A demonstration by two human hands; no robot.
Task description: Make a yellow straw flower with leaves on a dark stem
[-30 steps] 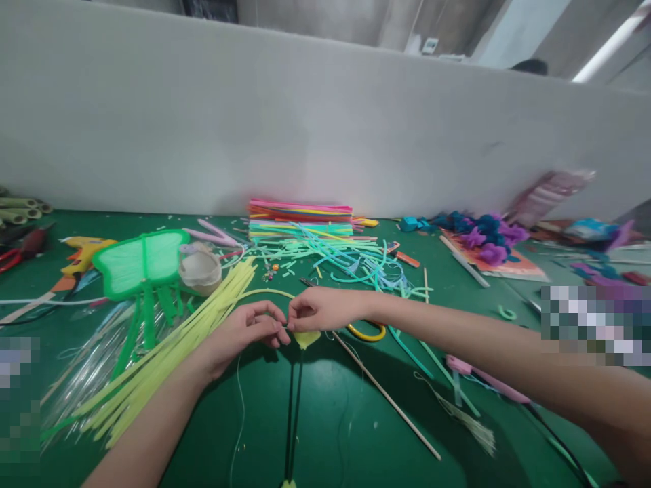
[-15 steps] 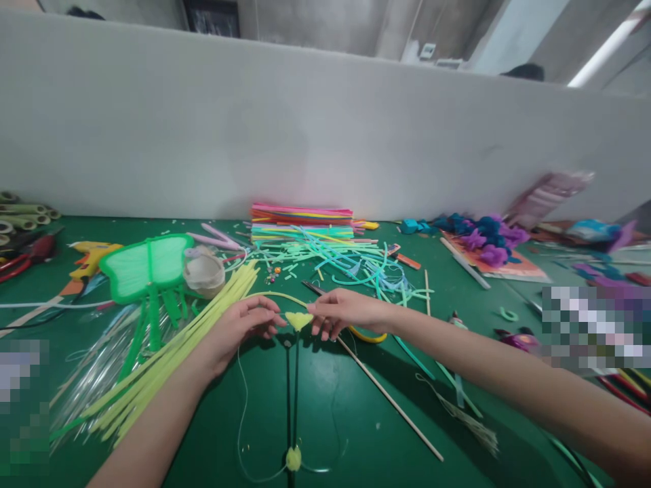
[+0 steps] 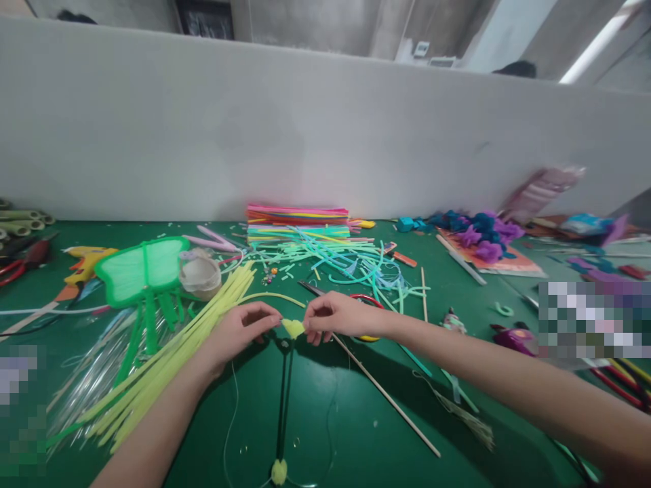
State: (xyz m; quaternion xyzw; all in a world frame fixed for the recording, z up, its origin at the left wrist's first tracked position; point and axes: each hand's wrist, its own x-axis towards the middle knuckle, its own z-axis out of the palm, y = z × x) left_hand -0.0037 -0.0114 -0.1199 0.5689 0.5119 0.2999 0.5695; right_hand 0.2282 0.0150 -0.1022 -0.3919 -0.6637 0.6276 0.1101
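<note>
A small yellow fuzzy piece [image 3: 293, 329], roughly heart-shaped, hangs between my two hands above the green table. My left hand [image 3: 248, 331] pinches at its left tip, and my right hand [image 3: 333, 317] has its fingertips closed at the right tip. Thin clear thread [image 3: 234, 396] trails down below my left hand. Two dark lines run from under the fuzzy piece to a second yellow fuzzy piece [image 3: 279, 472] at the bottom edge; whether they are cords or shadows I cannot tell. Scissors [image 3: 311, 289] with red and yellow handles lie partly behind my right hand.
Yellow pipe cleaners [image 3: 188, 366] lie left, beside a green wing-shaped frame [image 3: 145, 268], a round bowl [image 3: 200, 272] and a yellow glue gun [image 3: 87, 261]. Coloured pipe cleaners [image 3: 300, 217] are stacked at the back. A wooden stick [image 3: 389, 396] lies right, purple and blue flowers [image 3: 481, 230] beyond.
The left fingertips have come closer to the yellow piece, where thread showed between them. Both hands and the lower yellow piece sit slightly lower in view; more of the scissors shows.
</note>
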